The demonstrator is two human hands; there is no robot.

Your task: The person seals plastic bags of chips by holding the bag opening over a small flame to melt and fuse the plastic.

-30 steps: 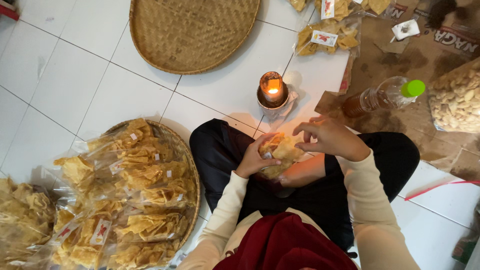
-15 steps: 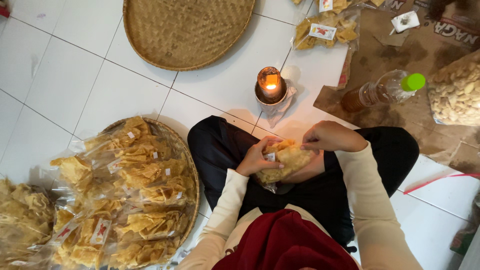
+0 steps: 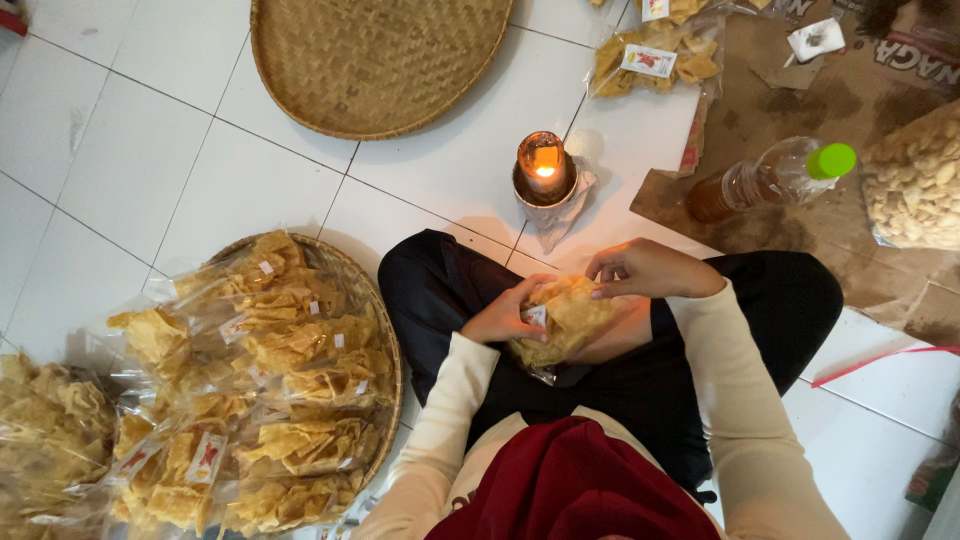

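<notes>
At centre frame, over the lap, the left hand (image 3: pixel 503 315) and right hand (image 3: pixel 645 270) both grip a clear bag of yellow chips (image 3: pixel 563 320). Lower left, a woven tray (image 3: pixel 385 330) holds filled bags. Beyond the knees a lit oil lamp (image 3: pixel 542 168) stands on the tiled floor (image 3: pixel 150 150), an empty woven tray (image 3: pixel 375 60) at upper centre.

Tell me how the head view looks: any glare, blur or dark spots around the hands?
Head view: even, soft light, sharp on both hands and the chip bag; the lamp flame blows out to a small bright spot; faint sheen on the packed bags; no motion blur.

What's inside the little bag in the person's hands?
The clear bag holds yellow chips and a small label. The left hand and right hand cover its ends, hiding its opening.
</notes>
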